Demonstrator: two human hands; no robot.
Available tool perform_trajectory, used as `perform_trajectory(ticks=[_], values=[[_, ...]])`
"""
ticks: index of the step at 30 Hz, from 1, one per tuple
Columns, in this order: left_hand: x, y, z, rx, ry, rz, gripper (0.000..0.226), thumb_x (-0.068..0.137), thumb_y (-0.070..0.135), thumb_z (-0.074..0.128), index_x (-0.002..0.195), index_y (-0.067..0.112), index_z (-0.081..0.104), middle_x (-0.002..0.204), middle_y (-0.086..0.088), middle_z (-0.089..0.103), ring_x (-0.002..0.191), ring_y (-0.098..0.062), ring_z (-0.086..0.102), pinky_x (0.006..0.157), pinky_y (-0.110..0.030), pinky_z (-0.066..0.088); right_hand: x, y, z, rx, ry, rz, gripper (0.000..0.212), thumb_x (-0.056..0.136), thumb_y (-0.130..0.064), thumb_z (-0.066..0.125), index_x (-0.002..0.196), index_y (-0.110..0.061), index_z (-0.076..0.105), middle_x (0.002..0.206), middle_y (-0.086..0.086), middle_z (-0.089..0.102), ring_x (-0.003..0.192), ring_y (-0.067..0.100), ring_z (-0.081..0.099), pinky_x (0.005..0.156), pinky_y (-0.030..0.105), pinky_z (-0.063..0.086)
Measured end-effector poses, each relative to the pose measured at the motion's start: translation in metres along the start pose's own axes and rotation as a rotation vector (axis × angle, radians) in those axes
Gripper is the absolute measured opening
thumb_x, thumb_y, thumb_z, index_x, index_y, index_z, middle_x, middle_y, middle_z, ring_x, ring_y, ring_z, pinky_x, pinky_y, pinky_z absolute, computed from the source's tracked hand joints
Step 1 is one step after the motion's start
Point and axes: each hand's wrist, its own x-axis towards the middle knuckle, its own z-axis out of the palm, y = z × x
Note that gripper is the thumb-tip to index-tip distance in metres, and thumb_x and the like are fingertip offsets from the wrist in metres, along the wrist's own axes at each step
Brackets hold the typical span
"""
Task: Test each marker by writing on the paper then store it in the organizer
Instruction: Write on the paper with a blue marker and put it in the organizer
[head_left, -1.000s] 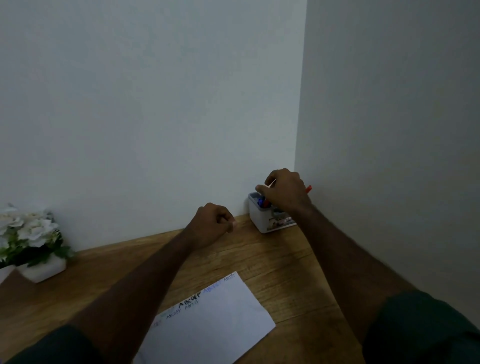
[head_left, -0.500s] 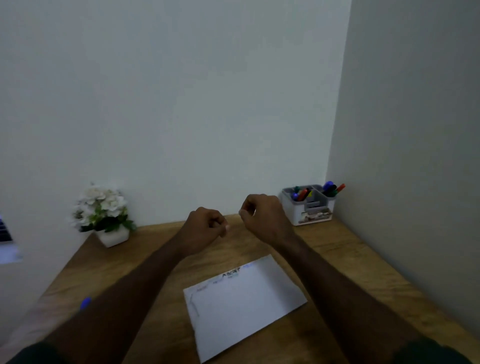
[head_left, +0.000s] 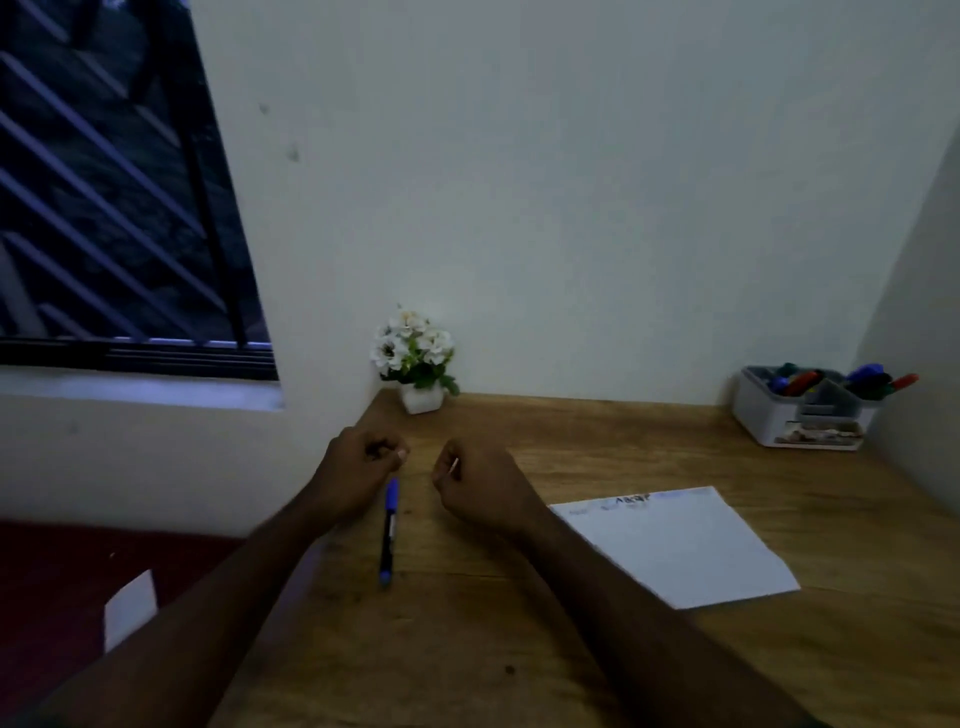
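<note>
The blue marker (head_left: 387, 531) lies flat on the desk (head_left: 467, 649) between the forearms, long axis running near to far, its capped end apparently far. Left hand (head_left: 358, 467) and right hand (head_left: 480, 480) hover beyond it, fingers curled, holding nothing. Judgement: pinch the barrel mid-length, uncap, and write on the paper (head_left: 675, 545) before carrying it to the organizer (head_left: 779, 415) at far right.

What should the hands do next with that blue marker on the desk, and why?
Probably the left hand should pick up the blue marker. It lies loose on the desk between both hands, nearest the left, and neither hand holds anything. The other markers already stand in the organizer, so this one likely needs testing on the paper.
</note>
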Motion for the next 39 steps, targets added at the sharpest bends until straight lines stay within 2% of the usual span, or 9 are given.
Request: perform_trajectory(ticks=[5, 11, 14, 18, 20, 24, 29, 34, 39], values=[[-0.015, -0.022, -0.019, 0.008, 0.024, -0.054, 0.012, 0.087, 0.010, 0.065, 0.090, 0.019, 0.074, 0.088, 0.006, 0.071, 0.084, -0.003, 0.063, 0.071, -0.020, 0.044, 0.007, -0.035, 0.041, -0.067, -0.113, 0.114, 0.037, 0.080, -0.049, 0.072, 0.093, -0.015, 0.061, 0.096, 0.005, 0.063, 0.089, 0.020, 0.061, 0.066, 0.031, 0.048], [-0.016, -0.023, -0.016, -0.043, 0.074, -0.033, 0.011, 0.086, 0.011, 0.067, 0.090, 0.019, 0.074, 0.087, 0.005, 0.071, 0.080, -0.004, 0.062, 0.071, -0.021, 0.045, 0.015, -0.046, 0.041, -0.209, -0.145, 0.168, 0.026, 0.088, -0.018, 0.067, 0.109, -0.007, 0.056, 0.121, 0.015, 0.057, 0.107, 0.029, 0.059, 0.073, 0.032, 0.047], [-0.011, -0.012, -0.004, -0.133, 0.094, -0.008, 0.009, 0.089, 0.018, 0.066, 0.086, 0.021, 0.074, 0.075, 0.007, 0.070, 0.070, -0.005, 0.063, 0.070, -0.028, 0.049, 0.011, -0.035, 0.021, -0.200, -0.107, 0.136, 0.021, 0.092, -0.017, 0.061, 0.111, -0.008, 0.064, 0.113, 0.011, 0.065, 0.095, 0.023, 0.064, 0.074, 0.033, 0.054], [-0.006, 0.028, 0.031, -0.257, 0.038, 0.057, 0.029, 0.094, 0.031, 0.060, 0.073, 0.014, 0.071, 0.060, 0.004, 0.064, 0.056, -0.002, 0.058, 0.058, -0.020, 0.045, -0.014, 0.004, -0.028, -0.193, -0.009, 0.025, 0.020, 0.100, -0.024, 0.050, 0.116, -0.017, 0.061, 0.104, 0.003, 0.062, 0.083, 0.015, 0.056, 0.067, 0.029, 0.041], [-0.002, 0.053, 0.056, -0.348, -0.036, 0.086, 0.032, 0.096, 0.031, 0.056, 0.076, 0.011, 0.071, 0.065, 0.000, 0.067, 0.058, -0.004, 0.059, 0.058, -0.014, 0.046, -0.030, 0.034, -0.052, -0.264, 0.052, -0.006, 0.018, 0.102, -0.026, 0.047, 0.115, -0.021, 0.059, 0.099, 0.002, 0.063, 0.079, 0.016, 0.055, 0.066, 0.030, 0.040], [0.009, 0.095, 0.111, -0.401, -0.171, 0.236, 0.020, 0.093, 0.023, 0.063, 0.079, 0.012, 0.073, 0.071, -0.002, 0.069, 0.068, -0.013, 0.065, 0.062, -0.023, 0.050, -0.058, 0.089, -0.094, -0.430, 0.080, 0.027, 0.019, 0.103, -0.036, 0.045, 0.104, -0.021, 0.058, 0.086, -0.002, 0.062, 0.070, 0.014, 0.051, 0.062, 0.031, 0.037], [0.018, 0.124, 0.161, -0.277, -0.297, 0.424, 0.007, 0.085, 0.017, 0.071, 0.089, 0.020, 0.076, 0.083, 0.009, 0.073, 0.077, -0.009, 0.066, 0.070, -0.029, 0.052, -0.083, 0.129, -0.116, -0.501, 0.098, 0.089, 0.020, 0.102, -0.033, 0.045, 0.108, -0.021, 0.060, 0.101, 0.001, 0.067, 0.088, 0.019, 0.062, 0.073, 0.033, 0.045], [0.023, 0.121, 0.174, -0.200, -0.336, 0.502, 0.031, 0.077, 0.048, 0.070, 0.099, 0.027, 0.076, 0.091, 0.016, 0.073, 0.086, -0.007, 0.067, 0.075, -0.031, 0.054, -0.089, 0.146, -0.121, -0.515, 0.139, 0.026, 0.024, 0.101, -0.030, 0.044, 0.117, -0.022, 0.059, 0.100, 0.002, 0.068, 0.087, 0.020, 0.062, 0.074, 0.035, 0.047], [0.024, 0.118, 0.169, -0.183, -0.313, 0.518, 0.034, 0.077, 0.052, 0.063, 0.095, 0.026, 0.077, 0.089, 0.018, 0.073, 0.085, 0.000, 0.067, 0.077, -0.025, 0.053, -0.086, 0.147, -0.119, -0.607, 0.154, -0.045, 0.027, 0.102, -0.043, 0.037, 0.114, -0.028, 0.056, 0.085, -0.002, 0.068, 0.071, 0.017, 0.061, 0.064, 0.034, 0.049]])
